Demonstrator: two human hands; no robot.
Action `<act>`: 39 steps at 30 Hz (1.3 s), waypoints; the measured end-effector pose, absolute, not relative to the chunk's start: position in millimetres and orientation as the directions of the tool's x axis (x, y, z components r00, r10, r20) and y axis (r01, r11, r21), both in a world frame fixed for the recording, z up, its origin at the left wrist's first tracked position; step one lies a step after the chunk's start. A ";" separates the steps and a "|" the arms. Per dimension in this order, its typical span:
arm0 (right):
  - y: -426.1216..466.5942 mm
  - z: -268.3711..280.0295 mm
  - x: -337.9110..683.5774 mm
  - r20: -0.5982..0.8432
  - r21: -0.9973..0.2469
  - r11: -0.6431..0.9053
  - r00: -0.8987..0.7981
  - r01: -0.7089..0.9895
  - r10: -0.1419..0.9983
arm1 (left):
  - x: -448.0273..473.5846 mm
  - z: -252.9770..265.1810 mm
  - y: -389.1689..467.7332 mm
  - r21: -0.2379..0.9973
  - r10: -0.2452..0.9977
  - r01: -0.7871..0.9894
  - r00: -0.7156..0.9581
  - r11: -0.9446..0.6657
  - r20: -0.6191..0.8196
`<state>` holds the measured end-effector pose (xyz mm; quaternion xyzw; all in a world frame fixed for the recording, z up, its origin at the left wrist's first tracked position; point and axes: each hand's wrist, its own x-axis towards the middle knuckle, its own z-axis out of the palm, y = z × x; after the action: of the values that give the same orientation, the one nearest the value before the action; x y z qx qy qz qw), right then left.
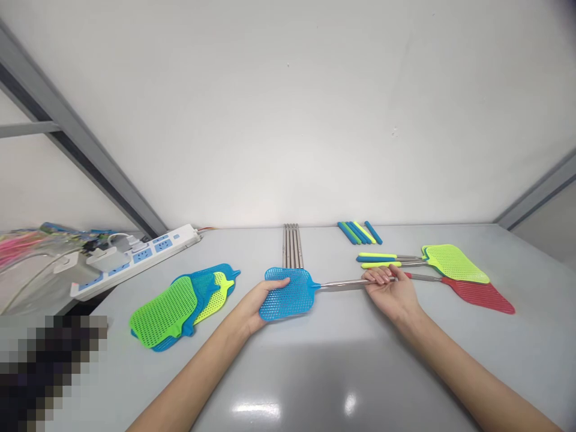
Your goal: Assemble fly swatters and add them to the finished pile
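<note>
My left hand [257,306] grips a blue fly swatter head [290,295] by its left edge, thumb on top. From the head's right side a thin metal rod [339,284] runs to my right hand [392,294], whose fingers are curled round its far part, palm up. No coloured grip shows on this rod. Just behind the blue head lie several metal rods [293,245] side by side. To the right of my right hand rest swatters with handles, among them a yellow one [456,262] and a red one [481,294].
Several loose swatter heads [164,312] in green, blue and yellow are piled at the left. Short coloured handle grips [359,233] lie near the back wall. A white power strip [144,258] with plugged-in adapters stands at the back left, beside plastic-wrapped items [27,246].
</note>
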<state>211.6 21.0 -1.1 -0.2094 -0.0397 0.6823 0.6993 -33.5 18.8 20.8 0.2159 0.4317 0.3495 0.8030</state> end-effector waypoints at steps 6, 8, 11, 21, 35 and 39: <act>21.8 -2.3 211.7 -0.284 -0.312 -0.021 0.072 -0.950 0.956 | -32.4 19.9 19.0 0.648 0.758 -0.396 0.389 0.651 -0.524; 21.7 -1.6 211.5 -0.316 -0.281 -0.025 0.067 -0.959 0.946 | -32.5 19.3 19.0 0.650 0.761 -0.399 0.394 0.647 -0.515; 21.5 -0.5 211.0 -0.370 -0.215 -0.027 0.056 -0.976 0.927 | -32.9 18.1 18.8 0.648 0.762 -0.405 0.397 0.645 -0.511; 21.9 -3.1 212.2 -0.321 -0.206 -0.030 0.038 -0.978 0.946 | -33.0 19.6 16.3 0.656 0.766 -0.397 0.358 0.642 -0.534; 15.7 8.6 214.2 -0.223 -0.270 0.141 0.204 -0.953 0.953 | -16.4 26.0 -8.6 0.583 0.671 -0.334 0.353 0.741 -0.652; 15.6 6.7 212.9 -0.212 -0.283 0.145 0.209 -0.948 0.955 | -16.8 25.0 -8.6 0.592 0.684 -0.343 0.381 0.729 -0.622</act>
<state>212.9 15.6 6.7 -0.1793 -0.0090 0.6288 0.7566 -16.8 -8.6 25.0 0.1866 0.4572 0.3171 0.8097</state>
